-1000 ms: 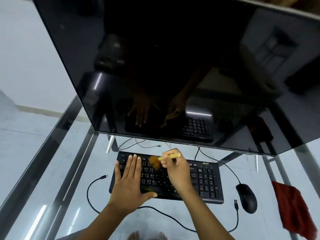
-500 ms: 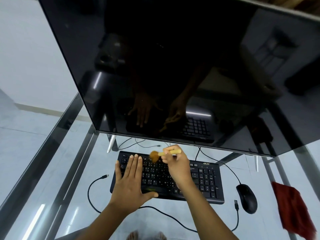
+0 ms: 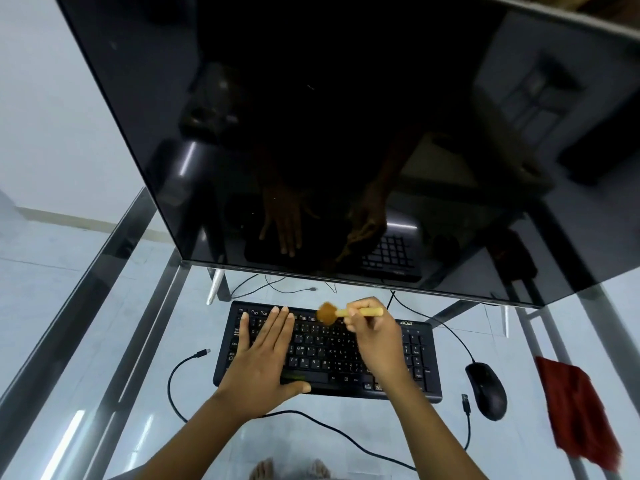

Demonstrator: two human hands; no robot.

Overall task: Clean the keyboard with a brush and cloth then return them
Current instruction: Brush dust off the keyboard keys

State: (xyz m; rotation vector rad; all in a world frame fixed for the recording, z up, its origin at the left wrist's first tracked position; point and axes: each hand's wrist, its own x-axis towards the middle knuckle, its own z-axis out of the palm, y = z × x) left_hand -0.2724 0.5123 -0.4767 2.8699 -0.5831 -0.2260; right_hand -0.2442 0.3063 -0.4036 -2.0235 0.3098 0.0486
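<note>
A black keyboard [image 3: 420,358] lies on a glass table in front of a large dark screen. My left hand [image 3: 265,362] lies flat on the keyboard's left half, fingers spread, holding nothing. My right hand [image 3: 375,336] grips the pale handle of a small brush [image 3: 329,313], whose brown bristle head rests on the top key row near the keyboard's middle. A dark red cloth [image 3: 576,410] lies on the table at the far right, apart from both hands.
The big dark monitor [image 3: 346,133] overhangs the keyboard's far edge. A black mouse [image 3: 486,389] sits right of the keyboard, its cable looping behind. Loose black cables [image 3: 180,368] with plugs lie left and front. The glass table's metal frame [image 3: 86,289] runs along the left.
My right hand has carried the brush from the middle key rows up to the keyboard's top row. My left hand has stayed flat on the left keys.
</note>
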